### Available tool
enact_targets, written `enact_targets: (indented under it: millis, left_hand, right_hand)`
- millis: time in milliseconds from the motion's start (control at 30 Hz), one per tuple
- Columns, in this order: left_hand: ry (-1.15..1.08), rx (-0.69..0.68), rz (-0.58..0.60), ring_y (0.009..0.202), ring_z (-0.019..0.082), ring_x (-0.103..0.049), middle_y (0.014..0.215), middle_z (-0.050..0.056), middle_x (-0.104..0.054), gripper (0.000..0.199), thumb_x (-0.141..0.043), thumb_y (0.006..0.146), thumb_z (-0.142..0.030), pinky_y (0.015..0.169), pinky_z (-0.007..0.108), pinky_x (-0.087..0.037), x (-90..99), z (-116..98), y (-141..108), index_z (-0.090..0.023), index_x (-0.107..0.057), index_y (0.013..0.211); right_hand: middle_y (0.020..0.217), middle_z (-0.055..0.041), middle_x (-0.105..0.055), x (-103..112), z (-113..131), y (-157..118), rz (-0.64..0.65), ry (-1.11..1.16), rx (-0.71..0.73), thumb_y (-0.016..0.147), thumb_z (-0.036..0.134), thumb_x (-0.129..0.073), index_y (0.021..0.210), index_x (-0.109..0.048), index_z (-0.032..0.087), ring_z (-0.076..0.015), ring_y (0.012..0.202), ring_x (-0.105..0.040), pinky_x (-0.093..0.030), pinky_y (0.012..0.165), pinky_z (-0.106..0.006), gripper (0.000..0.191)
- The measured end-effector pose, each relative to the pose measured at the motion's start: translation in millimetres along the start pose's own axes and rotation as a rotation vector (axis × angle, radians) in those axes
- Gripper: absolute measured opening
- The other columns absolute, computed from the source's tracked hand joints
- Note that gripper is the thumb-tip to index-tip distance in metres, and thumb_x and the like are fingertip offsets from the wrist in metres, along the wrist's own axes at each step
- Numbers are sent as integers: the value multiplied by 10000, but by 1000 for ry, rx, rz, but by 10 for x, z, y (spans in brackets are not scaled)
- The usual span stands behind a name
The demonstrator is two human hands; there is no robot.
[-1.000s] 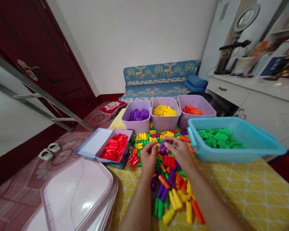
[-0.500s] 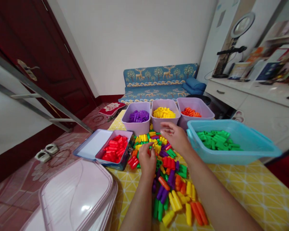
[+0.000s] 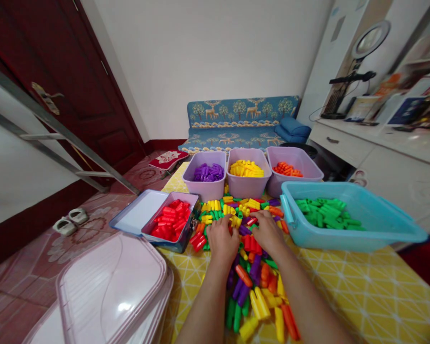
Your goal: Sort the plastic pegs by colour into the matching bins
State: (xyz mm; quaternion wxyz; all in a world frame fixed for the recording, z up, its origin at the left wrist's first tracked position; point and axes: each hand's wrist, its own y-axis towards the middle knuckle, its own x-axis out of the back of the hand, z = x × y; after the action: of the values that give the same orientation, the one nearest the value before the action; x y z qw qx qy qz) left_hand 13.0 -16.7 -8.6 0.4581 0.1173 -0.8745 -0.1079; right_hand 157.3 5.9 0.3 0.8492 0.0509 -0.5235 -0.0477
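Note:
A pile of mixed plastic pieces [image 3: 260,303] in red, yellow, green, purple and orange runs down the middle of the yellow patterned table [image 3: 361,282]. My left hand [image 3: 222,239] rests over the upper part of the pile, fingers curled beside yellow pieces; whether it grips one is hidden. To its right, my right hand [image 3: 267,231] reaches down into the pile with its fingertips by a small red piece [image 3: 252,221]; its grip is unclear. Behind the pile are lilac bins of purple [image 3: 208,173], yellow [image 3: 246,168] and orange pieces [image 3: 287,169].
A blue basin [image 3: 354,239] of green pieces stands at the right. Red pieces [image 3: 172,220] fill a container in an open tin at the left. Pale lids [image 3: 111,286] lie at front left. A patterned sofa [image 3: 236,119] is behind.
My right hand has come down from above the back of the pile into its middle, nearer my left hand. My left hand stays over the pile. The view has shifted slightly.

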Motion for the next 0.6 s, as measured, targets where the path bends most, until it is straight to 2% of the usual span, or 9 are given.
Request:
enact_targets:
  millis: [67,167,333,400,467,600]
  left_hand:
    - [0,-9,3,960,252,-598,1007,78,-692,395,-527,767,-161,835,364,-383,-9,2,-1,-217,-612,1149]
    - [-2,-10,3,966,251,-596,1008,82,-685,404,-531,754,-155,831,355,-392,-20,9,3,-214,-612,1146]
    - [-23,11,4,953,244,-593,972,82,-669,406,-531,729,-133,840,344,-410,-26,15,12,-210,-622,1118]
    - [-19,22,3,956,249,-593,966,85,-666,397,-529,725,-130,844,349,-415,-22,10,10,-208,-629,1102]
    - [-1,25,-3,979,258,-591,1000,92,-663,400,-534,724,-140,850,357,-419,-16,-1,2,-209,-630,1105]
    - [-19,-13,11,1024,262,-597,1112,100,-651,472,-534,720,-135,886,368,-428,-19,-14,-12,-211,-595,1182]
  right_hand:
    - [1246,-122,-551,-12,-25,-3,-12,-8,-5,693,48,-503,1194,-597,162,-229,1110,-565,-422,939,-306,523]
    - [1248,-118,-570,0,-58,0,-5,-2,-31,684,84,-533,1218,-579,181,-230,1022,-604,-455,869,-323,545]
    - [1032,-76,-680,38,-98,27,42,86,-6,690,110,-529,1049,-675,199,-215,928,-630,-467,811,-311,398]
    - [1036,-73,-679,39,-108,27,3,66,19,678,116,-548,1005,-693,209,-223,969,-615,-452,860,-328,370]
    - [1115,-88,-656,39,-102,16,-36,7,38,667,134,-582,1042,-684,209,-249,1065,-577,-418,931,-360,396]
    - [1201,-115,-622,44,-41,-16,33,-17,42,696,199,-611,1191,-615,203,-279,1128,-557,-403,964,-398,495]
